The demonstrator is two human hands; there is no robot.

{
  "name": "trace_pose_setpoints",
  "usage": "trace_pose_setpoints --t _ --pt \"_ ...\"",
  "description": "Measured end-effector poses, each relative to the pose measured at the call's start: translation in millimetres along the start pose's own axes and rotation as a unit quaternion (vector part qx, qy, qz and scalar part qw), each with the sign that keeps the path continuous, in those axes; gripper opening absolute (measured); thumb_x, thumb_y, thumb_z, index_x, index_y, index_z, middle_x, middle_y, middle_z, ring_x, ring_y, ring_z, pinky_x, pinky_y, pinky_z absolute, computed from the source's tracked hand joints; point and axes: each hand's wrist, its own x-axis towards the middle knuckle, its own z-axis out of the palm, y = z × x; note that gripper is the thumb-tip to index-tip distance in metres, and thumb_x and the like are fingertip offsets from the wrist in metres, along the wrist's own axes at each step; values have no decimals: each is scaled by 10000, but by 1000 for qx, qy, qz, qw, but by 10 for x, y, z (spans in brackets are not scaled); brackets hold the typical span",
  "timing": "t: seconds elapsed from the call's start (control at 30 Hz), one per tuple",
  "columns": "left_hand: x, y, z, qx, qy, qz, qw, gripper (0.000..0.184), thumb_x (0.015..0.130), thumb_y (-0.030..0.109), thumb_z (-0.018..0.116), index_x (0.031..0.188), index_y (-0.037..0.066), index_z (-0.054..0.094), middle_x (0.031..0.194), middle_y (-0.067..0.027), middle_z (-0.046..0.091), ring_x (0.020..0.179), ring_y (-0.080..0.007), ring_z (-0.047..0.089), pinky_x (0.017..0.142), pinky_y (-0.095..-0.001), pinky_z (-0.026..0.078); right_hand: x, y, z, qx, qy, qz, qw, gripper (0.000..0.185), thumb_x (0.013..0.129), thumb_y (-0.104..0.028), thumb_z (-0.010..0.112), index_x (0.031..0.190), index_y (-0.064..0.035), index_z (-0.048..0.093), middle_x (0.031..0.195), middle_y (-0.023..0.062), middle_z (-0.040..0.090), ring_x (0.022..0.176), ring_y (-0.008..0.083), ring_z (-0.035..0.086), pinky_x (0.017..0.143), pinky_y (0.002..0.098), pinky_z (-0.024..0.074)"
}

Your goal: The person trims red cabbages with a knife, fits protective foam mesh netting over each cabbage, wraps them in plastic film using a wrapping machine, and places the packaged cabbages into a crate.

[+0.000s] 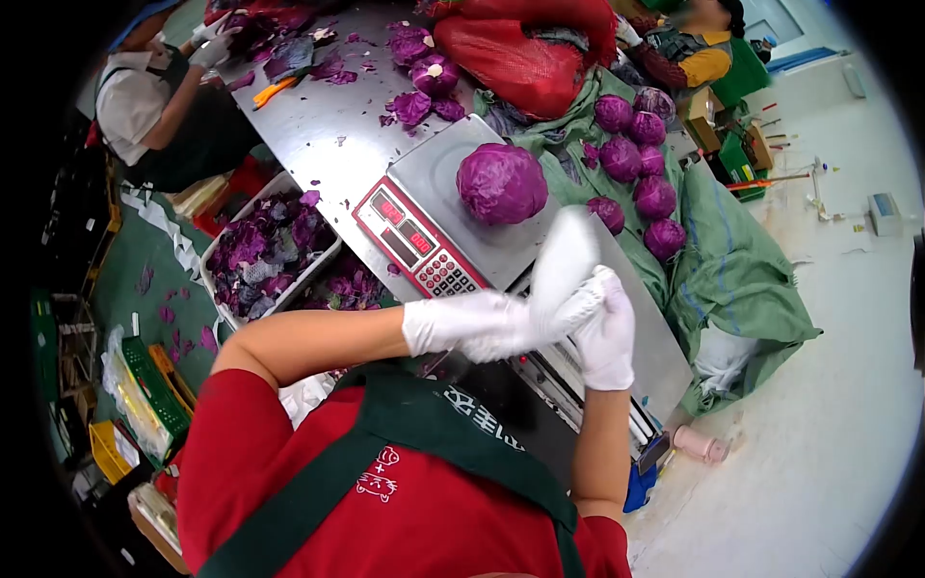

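Observation:
Both my hands wear white gloves and meet in front of my chest, near the scale's lower edge. My left hand (515,323) comes in from the left, and a white shape rising from it is smeared by motion. I cannot tell whether this is its fingers or loose glove fabric. The bent fingers of my right hand (607,332) pinch white glove material beside the left hand. Beyond them, a purple cabbage (501,184) rests on the metal plate of a weighing scale (424,164). The scale's red panel (416,239) has lit digits and round keys.
Several cabbages (621,159) lie on green sacking (732,289) to the right. Red mesh sacks (530,58) and trimmed cabbages (434,75) sit farther back. An orange-handled knife (275,91) lies by a co-worker (159,96). A leaf-filled crate (217,299) stands left.

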Motion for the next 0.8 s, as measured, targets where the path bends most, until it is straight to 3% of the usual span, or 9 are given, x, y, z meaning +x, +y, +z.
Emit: trace_pose_setpoints --t 0.13,0.23,0.33,0.37,0.47,0.53,0.7,0.73,0.8 --pt "-246 320 -220 152 131 30 979 225 933 258 603 970 51 680 837 6 633 773 -79 587 730 -245 484 239 11 38 -48 130 51 989 218 983 -186 465 1098 -18 544 931 85 635 848 223 651 807 383 555" --pt "-24 639 -1031 -256 163 213 929 358 985 306 483 1122 -12 573 1078 -155 650 1027 -228 632 987 -426 478 313 68 161 -455 0 99 885 351 892 -211 634 1159 3 556 1004 56 631 877 149 600 814 296 494" --pt "-79 790 -1476 -254 104 189 943 286 979 261 512 1076 0 575 967 -121 672 867 -196 680 813 -336 574 651 45 230 -597 -60 136 788 334 866 -250 657 1049 27 624 869 61 650 815 128 604 783 287 495" --pt "-23 840 -1340 -136 194 203 950 185 933 229 595 975 49 576 885 -67 653 768 -136 643 691 -272 538 863 -78 281 -715 -52 71 694 274 895 -234 608 924 30 677 827 39 670 768 85 571 712 261 477" --pt "25 1067 -1373 178 415 240 859 224 793 190 767 754 107 563 703 15 600 643 -54 571 543 -215 453 1649 -198 -11 -619 92 -103 773 297 935 -202 534 1020 43 680 859 54 706 775 81 587 685 262 465" --pt "173 1224 -1723 341 564 262 704 262 800 297 746 773 81 600 693 -70 644 638 -156 629 565 -299 484 1932 -215 234 -705 128 -158 679 404 923 -312 460 912 22 686 855 222 674 830 357 653 745 420 480" --pt "508 1008 -2335 635 533 55 556 313 863 383 586 905 79 652 810 -199 666 792 -364 655 697 -440 500 2741 193 -581 -845 111 40 522 480 936 -367 392 1027 11 674 1073 252 632 1040 406 603 908 459 462" --pt "564 810 -2410 683 474 42 554 309 875 360 570 937 66 641 787 -189 663 777 -366 651 721 -451 496 2699 298 -663 -727 147 143 655 460 927 -360 420 1063 16 649 1032 249 652 1007 395 619 859 444 491" --pt "487 680 -1873 716 434 91 539 182 855 258 541 918 103 613 802 -137 673 777 -347 660 693 -430 495 2724 423 -1183 -902 -299 -38 310 282 841 -227 565 1023 -34 660 979 243 657 945 366 641 777 404 520"
